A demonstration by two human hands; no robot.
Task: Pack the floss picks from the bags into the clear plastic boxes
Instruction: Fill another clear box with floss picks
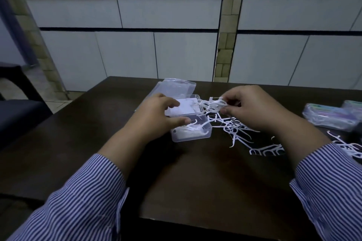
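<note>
A clear plastic box stands open on the dark table, its lid tipped up behind it and a few white floss picks inside. My left hand grips the box at its left side, thumb on the near rim. My right hand pinches a small bunch of white floss picks just right of the lid. Several loose floss picks lie scattered on the table under my right hand. An empty clear bag lies flat behind the box.
Closed clear boxes with coloured contents sit at the right edge of the dark table. More floss picks lie by my right forearm and at the far right. A tiled wall stands behind; a dark seat is at left.
</note>
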